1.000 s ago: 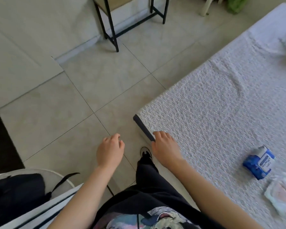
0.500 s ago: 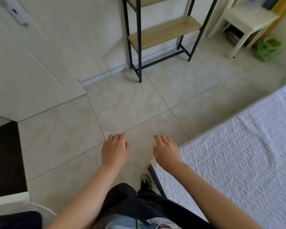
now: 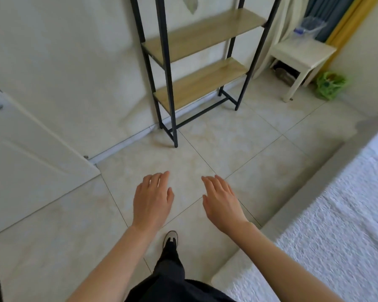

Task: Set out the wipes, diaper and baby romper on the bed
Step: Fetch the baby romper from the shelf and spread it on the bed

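Only a corner of the bed (image 3: pixel 327 247) with its white textured cover shows, at the lower right. The wipes, the diaper and the romper are out of view. My left hand (image 3: pixel 152 201) and my right hand (image 3: pixel 222 203) hover palm down over the tiled floor, left of the bed, fingers spread and holding nothing.
A black metal rack with wooden shelves (image 3: pixel 196 83) stands against the wall ahead. A white stool (image 3: pixel 301 59) and a green bag (image 3: pixel 331 85) sit at the far right. A white door (image 3: pixel 28 153) is open on the left. My shoe (image 3: pixel 171 239) is on the tiles below my hands.
The view has swung up and left, away from the bed; the wipes pack and diaper seen a second ago have left the frame. Both hands came off the bed edge and opened over the floor.
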{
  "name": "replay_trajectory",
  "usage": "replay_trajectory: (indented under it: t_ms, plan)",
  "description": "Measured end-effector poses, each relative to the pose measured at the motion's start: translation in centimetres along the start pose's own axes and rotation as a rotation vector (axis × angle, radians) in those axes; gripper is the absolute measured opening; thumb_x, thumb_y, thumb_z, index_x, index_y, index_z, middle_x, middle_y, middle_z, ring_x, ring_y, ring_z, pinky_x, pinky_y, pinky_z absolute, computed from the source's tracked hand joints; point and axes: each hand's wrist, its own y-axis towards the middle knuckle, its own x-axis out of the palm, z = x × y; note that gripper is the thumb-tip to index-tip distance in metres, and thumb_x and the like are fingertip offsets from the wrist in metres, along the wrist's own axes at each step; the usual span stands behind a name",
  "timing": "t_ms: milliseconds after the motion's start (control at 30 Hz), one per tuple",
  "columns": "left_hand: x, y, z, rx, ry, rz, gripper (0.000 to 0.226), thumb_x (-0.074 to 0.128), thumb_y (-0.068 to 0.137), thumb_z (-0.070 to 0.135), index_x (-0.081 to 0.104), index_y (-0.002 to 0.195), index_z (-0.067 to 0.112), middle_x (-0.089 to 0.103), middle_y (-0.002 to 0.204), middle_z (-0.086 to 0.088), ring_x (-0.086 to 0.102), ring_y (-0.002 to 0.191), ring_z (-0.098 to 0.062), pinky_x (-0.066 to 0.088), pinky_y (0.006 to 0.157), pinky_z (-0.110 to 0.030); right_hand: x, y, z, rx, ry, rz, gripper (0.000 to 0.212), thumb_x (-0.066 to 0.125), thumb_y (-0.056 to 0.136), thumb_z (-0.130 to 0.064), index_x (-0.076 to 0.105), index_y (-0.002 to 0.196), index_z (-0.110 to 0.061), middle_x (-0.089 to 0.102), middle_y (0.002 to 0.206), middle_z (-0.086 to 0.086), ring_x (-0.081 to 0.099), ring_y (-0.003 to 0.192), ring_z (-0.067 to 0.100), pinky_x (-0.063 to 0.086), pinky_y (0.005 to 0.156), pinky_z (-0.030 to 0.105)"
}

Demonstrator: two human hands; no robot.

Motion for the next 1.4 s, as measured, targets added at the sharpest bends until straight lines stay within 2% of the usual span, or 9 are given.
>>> replay_trajectory:
  t_ms: [267,400,533,833,1000,1200,1400]
  plan:
    - [-1.1,13.1,-2.4,0.155,-0.023,-0.022,0.040,0.061,0.090,0.019,0.058,0.128,0.008,0.066,0.118,-0.007,0.059,0.109,-0.027,0.053,0.081,-0.038,-2.5,11.8,0.1,0.104,0.012,0.071,0.047,0.050,0.095,-0.021,0.040,0.140,-0.008,0.051,0.138,0.008,0.040,0.134,0.030,0.031,0.112,0.038]
    - [-1.1,18.6,-1.9,0.205,-0.023,-0.021,0.038,0.062,0.089,0.018,0.059,0.125,0.008,0.067,0.115,-0.007,0.060,0.106,-0.027,0.053,0.079,-0.037,-4.2,15.9,2.0,0.148,0.018,0.101,0.047,0.049,0.096,-0.022,0.040,0.140,-0.008,0.051,0.139,0.008,0.039,0.135,0.030,0.030,0.112,0.038]
    - [-1.3,25.2,0.0,0.231,-0.028,0.002,0.040,0.059,0.091,0.019,0.056,0.129,0.010,0.065,0.119,-0.005,0.058,0.110,-0.025,0.053,0.083,-0.036,-6.8,20.5,5.2,0.148,0.015,0.136,0.047,0.050,0.096,-0.021,0.041,0.140,-0.008,0.051,0.138,0.008,0.038,0.135,0.030,0.030,0.112,0.039]
    - [-3.8,41.9,7.4,0.149,-0.055,0.252,0.038,0.065,0.088,0.016,0.059,0.124,0.007,0.067,0.110,-0.007,0.059,0.103,-0.027,0.053,0.079,-0.038,-16.3,35.4,15.1,-0.010,-0.082,0.259,0.046,0.058,0.092,-0.020,0.048,0.135,-0.007,0.058,0.132,0.010,0.047,0.130,0.032,0.037,0.108,0.043]
    - [-6.0,49.9,11.1,0.085,-0.056,0.389,0.034,0.063,0.087,0.013,0.060,0.120,0.006,0.067,0.107,-0.008,0.059,0.099,-0.030,0.052,0.076,-0.041,-22.4,43.6,19.5,-0.133,-0.127,0.304,0.046,0.053,0.094,-0.020,0.046,0.137,-0.006,0.056,0.133,0.010,0.043,0.132,0.031,0.033,0.112,0.041]
    - [-9.3,57.6,12.7,0.066,0.000,0.476,0.035,0.062,0.089,0.013,0.060,0.122,0.002,0.067,0.106,-0.011,0.060,0.098,-0.031,0.052,0.078,-0.043,-28.4,51.6,21.8,-0.232,-0.111,0.409,0.043,0.059,0.089,-0.014,0.053,0.130,-0.002,0.060,0.126,0.014,0.050,0.126,0.034,0.038,0.108,0.044]
    - [-13.8,65.2,12.4,0.102,0.036,0.616,0.034,0.064,0.088,0.015,0.059,0.120,0.006,0.065,0.111,-0.010,0.057,0.106,-0.029,0.052,0.079,-0.042,-32.9,59.5,22.1,-0.322,-0.141,0.487,0.045,0.054,0.092,-0.018,0.048,0.135,-0.006,0.057,0.131,0.011,0.044,0.131,0.031,0.032,0.111,0.040]
